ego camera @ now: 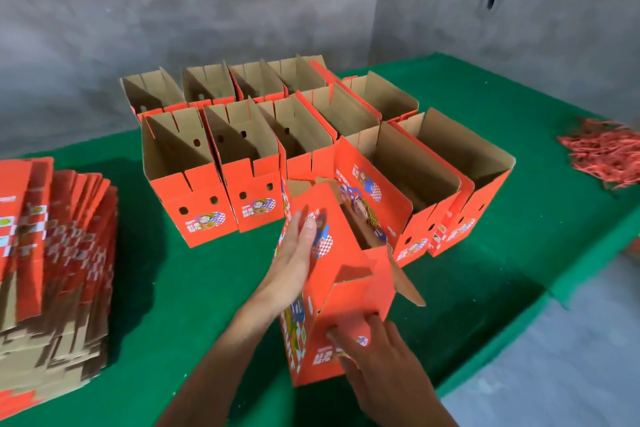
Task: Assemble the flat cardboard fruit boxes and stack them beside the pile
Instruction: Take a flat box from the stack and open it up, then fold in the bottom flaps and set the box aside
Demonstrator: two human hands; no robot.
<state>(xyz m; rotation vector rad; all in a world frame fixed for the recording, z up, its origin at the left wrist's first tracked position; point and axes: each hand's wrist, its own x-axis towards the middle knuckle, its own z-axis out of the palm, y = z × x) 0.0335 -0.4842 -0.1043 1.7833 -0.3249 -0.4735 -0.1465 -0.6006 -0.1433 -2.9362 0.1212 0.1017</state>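
Green-covered table [180, 288] against grey concrete walls.
Left hand [298, 253] flat, right hand [367, 347] fingers spread, both pressing half-folded box [346, 295].

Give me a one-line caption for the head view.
Left hand flat against an orange fruit box, right hand pressing its end flap, assembled boxes behind.
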